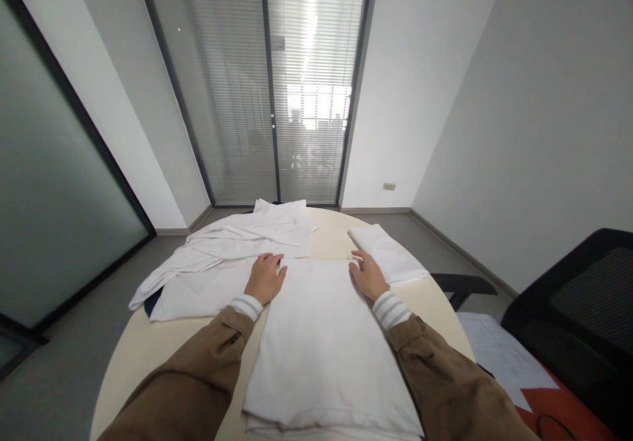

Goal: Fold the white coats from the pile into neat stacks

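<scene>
A long folded white garment lies flat on the round table in front of me, its layered hem edges nearest my body. At its far left corner is my left hand, palm down, with thumb and fingers apart and slightly bent. My right hand rests in a similar way at the far right corner, thumb apart from the fingers. Both touch the cloth's edge, and neither visibly pinches it. Beyond my right hand sits a smaller, neatly folded white garment. Loose white garments are heaped behind and left of my left hand.
The cream round table carries all the cloth. Something dark shows under the heap's left edge. At the right stand a black mesh chair and white papers on something red. A glass partition with blinds rises behind the table.
</scene>
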`<control>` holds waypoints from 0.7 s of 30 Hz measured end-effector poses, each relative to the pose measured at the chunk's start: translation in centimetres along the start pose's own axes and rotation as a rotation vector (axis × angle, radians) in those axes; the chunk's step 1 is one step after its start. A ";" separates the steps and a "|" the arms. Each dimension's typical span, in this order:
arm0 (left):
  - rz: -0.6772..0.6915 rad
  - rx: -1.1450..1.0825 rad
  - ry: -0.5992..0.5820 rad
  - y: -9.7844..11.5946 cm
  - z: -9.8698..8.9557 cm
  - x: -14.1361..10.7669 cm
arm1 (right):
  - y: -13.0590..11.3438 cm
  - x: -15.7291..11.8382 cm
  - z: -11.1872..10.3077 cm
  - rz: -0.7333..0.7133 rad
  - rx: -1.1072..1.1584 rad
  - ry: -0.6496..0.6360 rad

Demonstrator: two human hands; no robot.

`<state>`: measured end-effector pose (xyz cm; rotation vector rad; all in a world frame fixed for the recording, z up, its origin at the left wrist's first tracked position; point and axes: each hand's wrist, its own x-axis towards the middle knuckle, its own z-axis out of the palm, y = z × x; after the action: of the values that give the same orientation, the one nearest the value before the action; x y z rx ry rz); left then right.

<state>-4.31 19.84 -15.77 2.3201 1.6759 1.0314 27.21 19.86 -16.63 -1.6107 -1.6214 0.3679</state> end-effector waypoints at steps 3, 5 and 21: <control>-0.032 -0.073 0.013 -0.5 0.2 0.3 | 0.6 0.6 -0.5 0.112 0.172 0.006; -0.038 -0.091 0.021 -0.6 0.3 0.3 | 0.8 0.8 -0.7 0.181 0.280 0.009; -0.259 -0.626 0.097 0.7 -0.6 0.8 | -1.2 0.2 -1.3 0.147 0.874 0.097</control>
<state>-3.94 20.14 -14.65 1.6381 1.3641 1.3758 27.34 19.47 -14.86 -1.0388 -1.0293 0.9105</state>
